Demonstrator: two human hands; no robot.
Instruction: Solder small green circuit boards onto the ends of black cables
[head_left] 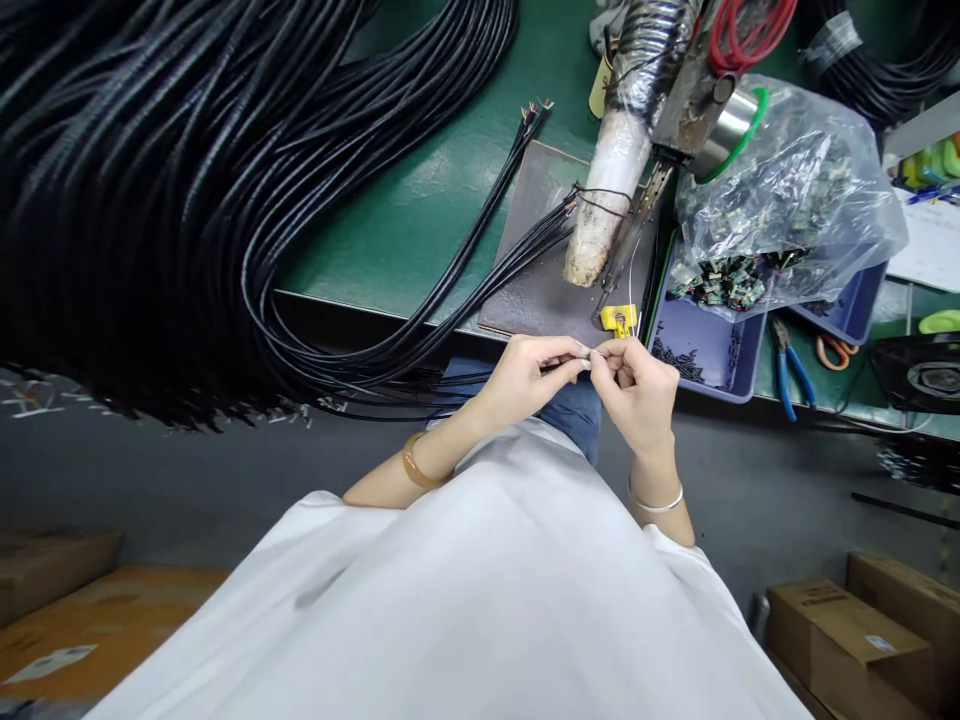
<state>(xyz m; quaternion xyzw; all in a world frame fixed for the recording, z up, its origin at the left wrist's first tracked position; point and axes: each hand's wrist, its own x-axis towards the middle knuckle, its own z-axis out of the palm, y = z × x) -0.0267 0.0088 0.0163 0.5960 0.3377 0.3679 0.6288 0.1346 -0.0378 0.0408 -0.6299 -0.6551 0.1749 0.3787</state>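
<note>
Small dark piece: pinched at the meeting point of both hands, low in front of the tabletop's near edge; its detail is too small to tell (587, 356)
Left hand: thumb and forefinger nipped narrow on the piece, from its 9 o'clock side (525, 375)
Right hand: fingers closed narrow on the same piece, from its 3 o'clock side (634, 385)
Yellow tool: just beyond the fingertips, at 1 o'clock (616, 318)
Brown board: 11 o'clock, with several cable ends lying across it (555, 300)
White tube: 12 o'clock, tilted above the board, its upper part wrapped in silver (611, 165)
Purple tray: 3 o'clock, small black pieces inside (701, 345)
Plastic bag: 2 o'clock, small green boards within (802, 180)
Blue-handled pliers: 3 o'clock, past the tray (791, 375)
Black cables: a thick bundle between 9 and 10 o'clock (187, 200)
Tabletop: green, under the board and tray (427, 190)
Cardboard boxes: 4 o'clock, below tabletop level (847, 640)
</note>
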